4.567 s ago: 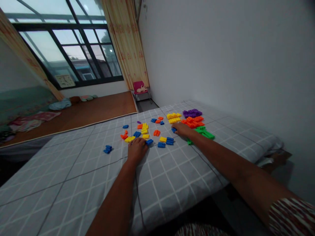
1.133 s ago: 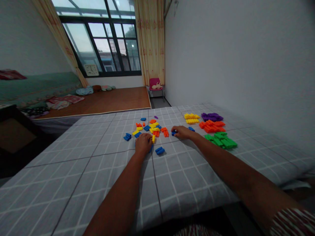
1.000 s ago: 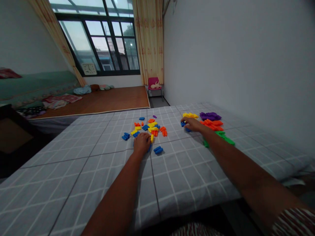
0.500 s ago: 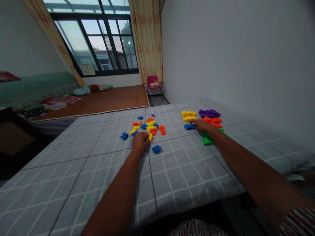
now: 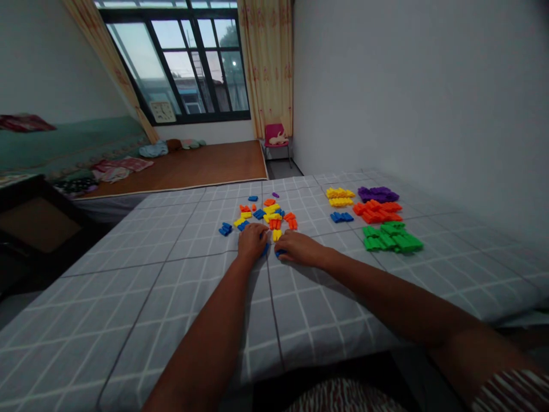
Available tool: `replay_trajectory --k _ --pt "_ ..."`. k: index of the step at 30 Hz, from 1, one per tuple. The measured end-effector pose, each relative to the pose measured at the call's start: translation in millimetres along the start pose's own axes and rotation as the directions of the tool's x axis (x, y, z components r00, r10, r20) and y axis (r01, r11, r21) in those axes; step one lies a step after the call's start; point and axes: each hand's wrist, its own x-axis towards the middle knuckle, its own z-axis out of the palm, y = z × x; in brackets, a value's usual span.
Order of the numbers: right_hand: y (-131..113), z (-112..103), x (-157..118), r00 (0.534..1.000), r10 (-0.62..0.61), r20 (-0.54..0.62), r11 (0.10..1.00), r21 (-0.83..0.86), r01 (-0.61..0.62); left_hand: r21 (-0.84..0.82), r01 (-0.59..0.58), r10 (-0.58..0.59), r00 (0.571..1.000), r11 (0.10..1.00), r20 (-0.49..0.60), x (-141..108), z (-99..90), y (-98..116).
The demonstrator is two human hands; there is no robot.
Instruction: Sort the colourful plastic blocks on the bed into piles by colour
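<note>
My left hand [image 5: 252, 242] rests on the cloth at the near side of a mixed pile, fingers curled, with a blue plastic block [image 5: 266, 249] showing under its right side. Close to its right, my right hand [image 5: 299, 248] has its fingers closed on another blue block [image 5: 279, 253]. Between and just beyond the hands lies a yellow block [image 5: 277, 234]. The loose pile behind holds orange blocks [image 5: 290, 221], yellow ones [image 5: 271, 210] and blue ones [image 5: 258, 214]. A single blue block [image 5: 225, 229] lies left of my left hand.
Sorted by colour at the right are yellow blocks [image 5: 340, 197], purple blocks [image 5: 377, 194], orange blocks [image 5: 377, 212], green blocks [image 5: 392, 237] and a small blue group [image 5: 342, 217]. A grey checked cloth [image 5: 206, 309] covers the surface. The wall [image 5: 412, 103] borders the right side.
My right hand has moved left from the sorted blue group to the blue block near my left hand. My left hand stays beside the pile. The view has shifted slightly.
</note>
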Motion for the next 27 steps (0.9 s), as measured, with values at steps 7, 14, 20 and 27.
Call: replay_trajectory --k 7,14,20,27 --pt "65.0 -16.1 -29.7 0.905 0.417 -0.081 0.907 0.093 -0.41 0.021 -0.014 0.014 1.0 1.0 0.005 2.7 1.2 -0.4" --pt "72.8 -19.1 -48.9 0.978 0.206 0.046 0.964 0.165 -0.21 0.008 -0.021 0.021 1.0 1.0 0.0 3.0 2.8 -1.8" --pt "100.0 -27.5 -47.2 0.921 0.388 -0.016 0.921 0.037 -0.387 0.019 -0.03 0.03 1.0 0.999 -0.001 3.1 0.1 -1.8" --pt "138.9 -42.9 -48.0 0.766 0.634 -0.109 0.74 -0.204 -0.641 0.001 -0.024 0.024 1.0 1.0 -0.001 3.1 3.0 -2.9"
